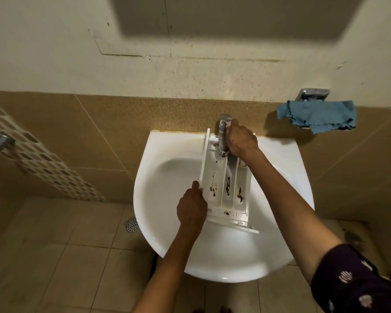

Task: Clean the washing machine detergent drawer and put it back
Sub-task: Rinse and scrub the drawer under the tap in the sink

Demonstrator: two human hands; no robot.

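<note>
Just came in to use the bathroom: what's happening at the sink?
A person holds a detergent drawer in the white sink. The left hand grips the drawer's left wall, with it under the faucet, which the right hand grasps. Dark grime shows in all three compartments, so washing is not done. A blue cloth hangs on the wall, untouched.

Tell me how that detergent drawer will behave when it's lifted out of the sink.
The detergent drawer looks like thin moulded white plastic, so probably stiff and light. It lies under the faucet in the sink, so it may be wet and slippery. The left hand grips only one side wall; being long, it could tilt when lifted.
</note>
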